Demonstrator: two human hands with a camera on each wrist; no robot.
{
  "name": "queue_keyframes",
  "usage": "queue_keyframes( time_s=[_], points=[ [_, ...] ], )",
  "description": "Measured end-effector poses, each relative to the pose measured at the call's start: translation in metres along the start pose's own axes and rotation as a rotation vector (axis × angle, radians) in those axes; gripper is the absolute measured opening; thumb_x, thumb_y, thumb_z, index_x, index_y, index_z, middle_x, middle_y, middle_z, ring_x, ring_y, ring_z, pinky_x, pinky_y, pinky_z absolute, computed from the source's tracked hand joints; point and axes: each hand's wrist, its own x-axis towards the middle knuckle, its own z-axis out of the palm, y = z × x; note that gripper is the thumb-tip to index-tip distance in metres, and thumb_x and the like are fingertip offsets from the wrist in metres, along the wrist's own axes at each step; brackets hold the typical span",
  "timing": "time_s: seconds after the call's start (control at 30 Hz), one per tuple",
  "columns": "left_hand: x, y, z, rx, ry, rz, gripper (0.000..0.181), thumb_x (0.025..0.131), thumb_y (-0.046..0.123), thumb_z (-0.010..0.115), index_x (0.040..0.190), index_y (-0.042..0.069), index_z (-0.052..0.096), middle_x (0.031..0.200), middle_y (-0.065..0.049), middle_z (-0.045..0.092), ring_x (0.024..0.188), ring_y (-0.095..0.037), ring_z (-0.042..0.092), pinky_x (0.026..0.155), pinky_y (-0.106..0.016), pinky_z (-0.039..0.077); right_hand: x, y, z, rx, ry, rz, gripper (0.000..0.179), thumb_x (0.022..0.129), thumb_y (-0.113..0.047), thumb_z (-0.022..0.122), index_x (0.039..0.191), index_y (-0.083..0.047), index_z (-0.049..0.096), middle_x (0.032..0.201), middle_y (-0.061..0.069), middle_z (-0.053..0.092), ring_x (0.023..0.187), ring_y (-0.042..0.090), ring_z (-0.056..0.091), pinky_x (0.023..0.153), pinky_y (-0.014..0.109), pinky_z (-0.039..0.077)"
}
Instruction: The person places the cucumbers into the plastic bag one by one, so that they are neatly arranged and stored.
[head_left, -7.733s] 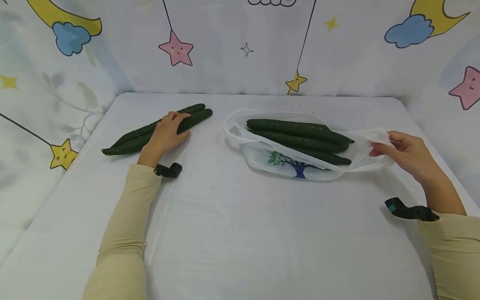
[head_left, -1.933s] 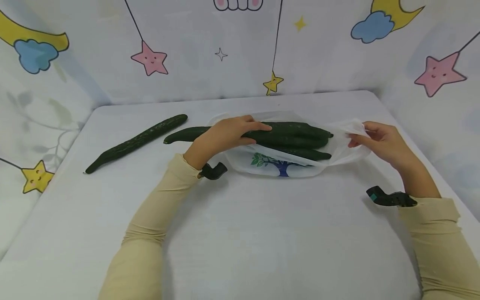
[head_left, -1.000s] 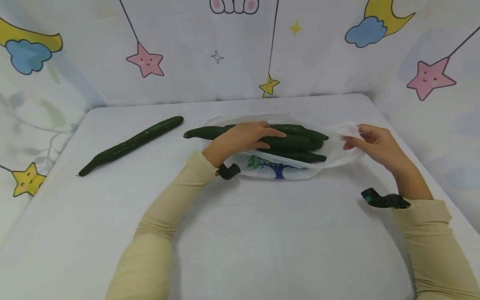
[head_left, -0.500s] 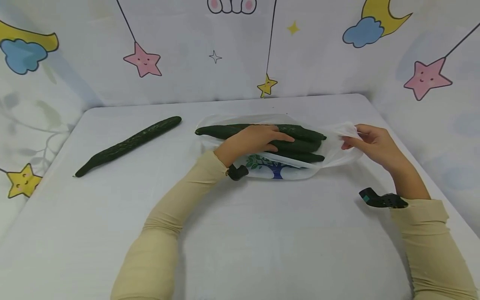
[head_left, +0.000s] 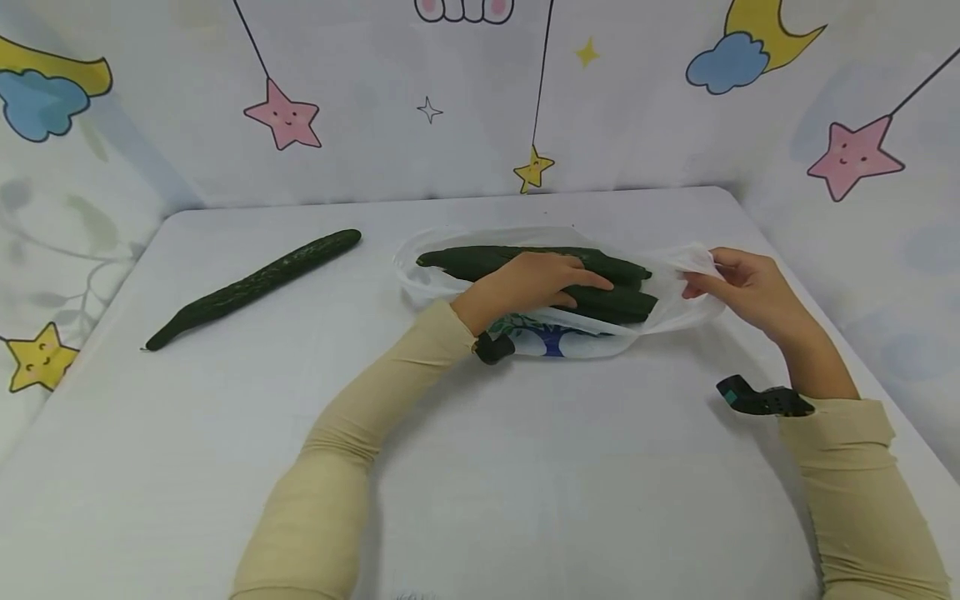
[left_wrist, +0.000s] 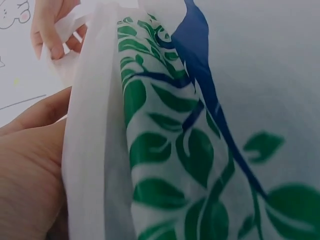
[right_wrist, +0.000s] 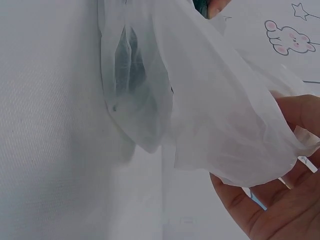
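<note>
A thin white plastic bag point(head_left: 686, 317) with a green-and-blue tree print lies on its side, its mouth toward the left. Inside it several dark green cucumbers point(head_left: 615, 267) lie side by side. My left hand point(head_left: 517, 287) reaches in at the mouth, thumb and fingers round a cucumber point(head_left: 615, 307) among the others. In the left wrist view the bag's printed side point(left_wrist: 170, 150) hides those fingers. At the far end of the bag, my right hand point(head_left: 757, 287) pinches the gathered plastic, and the right wrist view shows that plastic point(right_wrist: 225, 125) stretched from the fingers.
A single cucumber point(head_left: 255, 287) lies slanted at the left of the white-covered table point(head_left: 525, 483). Behind the table's far edge hangs a white cloth backdrop point(head_left: 360, 158) printed with stars, moons and clouds.
Of two cucumbers formerly on the left, one stays; my left hand has brought the other into the bag and slid it rightward over the last second. My right hand keeps its pinch.
</note>
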Motion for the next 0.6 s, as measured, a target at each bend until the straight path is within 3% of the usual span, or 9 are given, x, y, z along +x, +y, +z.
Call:
queue_keyframes(
  time_s=[0.37,0.6],
  points=[
    [0.0063,0.0061,0.0012,0.018,0.029,0.042,0.053,0.095,0.029,0.065,0.144,0.033,0.048,0.120,0.004,0.064,0.101,-0.013,0.061,0.085,-0.025,0.050,-0.0010,0.0018,-0.0014,0.016,-0.011,-0.047,0.030,0.095,0.004,0.057,0.118,-0.012,0.067,0.086,-0.012,0.070,0.087,-0.001,0.063,0.077,0.009,0.046],
    [0.0054,0.0049,0.0039,0.009,0.041,0.049,0.054,0.094,0.030,0.066,0.145,0.032,0.047,0.120,0.003,0.065,0.103,-0.015,0.061,0.086,-0.027,0.050,-0.0001,0.0021,-0.0005,0.029,-0.013,-0.024,0.030,0.095,0.003,0.057,0.118,-0.014,0.067,0.087,-0.012,0.070,0.086,-0.001,0.064,0.078,0.008,0.046]
  ],
)
